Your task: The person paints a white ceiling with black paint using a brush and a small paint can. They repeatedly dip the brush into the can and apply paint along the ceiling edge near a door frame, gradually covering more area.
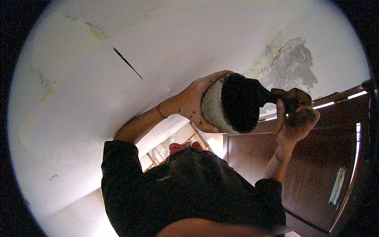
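Note:
My left hand (192, 103) is wrapped round the side of a stained grey cylindrical container (210, 107), tipped so that its mouth, dark inside, shows. My right hand (296, 116) grips the handle of a dark scraper (267, 94), its fingers closed; the blade is at the container's mouth, lost in the dark. Just beyond both hands is a white plastered wall (158, 47) with a grey patch (296, 63) that has pale yellow-green edges, a thin dark crack and small greenish marks.
A brown wooden door (316, 166) stands at the right, with bright slits along its top and side. Down past my body are red footwear (177, 147) and orange-brown bars, perhaps a ladder, over a pale floor.

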`<move>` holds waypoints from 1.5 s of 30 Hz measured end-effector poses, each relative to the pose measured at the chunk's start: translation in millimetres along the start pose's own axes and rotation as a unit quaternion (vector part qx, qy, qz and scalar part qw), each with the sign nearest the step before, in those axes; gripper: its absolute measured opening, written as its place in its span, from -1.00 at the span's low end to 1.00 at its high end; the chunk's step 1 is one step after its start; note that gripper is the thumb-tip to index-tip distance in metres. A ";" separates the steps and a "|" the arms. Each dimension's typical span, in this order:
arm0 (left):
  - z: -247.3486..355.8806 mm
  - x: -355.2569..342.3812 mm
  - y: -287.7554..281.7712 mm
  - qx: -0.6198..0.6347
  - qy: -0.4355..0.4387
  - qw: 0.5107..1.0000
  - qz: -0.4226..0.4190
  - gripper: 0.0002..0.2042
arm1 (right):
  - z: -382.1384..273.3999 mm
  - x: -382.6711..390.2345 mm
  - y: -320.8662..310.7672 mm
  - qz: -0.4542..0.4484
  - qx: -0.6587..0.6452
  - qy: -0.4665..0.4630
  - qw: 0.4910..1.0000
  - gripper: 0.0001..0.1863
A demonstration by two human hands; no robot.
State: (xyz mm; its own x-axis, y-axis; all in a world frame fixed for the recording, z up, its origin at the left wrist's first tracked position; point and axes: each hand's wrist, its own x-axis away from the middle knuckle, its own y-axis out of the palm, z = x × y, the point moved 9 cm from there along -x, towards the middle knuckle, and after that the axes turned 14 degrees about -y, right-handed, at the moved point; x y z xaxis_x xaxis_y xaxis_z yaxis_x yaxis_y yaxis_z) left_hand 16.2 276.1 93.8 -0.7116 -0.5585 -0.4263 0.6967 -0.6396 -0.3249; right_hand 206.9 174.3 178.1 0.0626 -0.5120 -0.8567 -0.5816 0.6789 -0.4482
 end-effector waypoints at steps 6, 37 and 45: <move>-0.4 -0.1 4.5 -0.020 -0.017 1.000 -0.012 0.24 | -7.1 -15.9 -4.1 0.000 0.025 -0.022 0.999 -0.53; -3.3 1.5 0.9 -0.046 -0.045 0.998 -0.010 0.23 | -19.6 -28.0 -85.8 0.122 0.080 -0.086 0.986 -0.42; -7.6 2.5 1.5 -0.031 -0.059 0.998 -0.017 0.23 | 9.6 -18.1 -65.4 0.118 -0.089 -0.015 0.989 -0.45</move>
State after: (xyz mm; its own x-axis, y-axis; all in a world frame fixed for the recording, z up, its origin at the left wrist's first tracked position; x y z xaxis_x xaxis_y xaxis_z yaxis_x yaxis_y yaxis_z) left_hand 16.2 277.7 85.9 -0.7378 -0.5980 -0.3131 0.6740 -0.6272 -0.3903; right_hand 251.6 144.2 220.5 -0.0698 -0.3319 -0.9407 -0.7160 0.6733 -0.1844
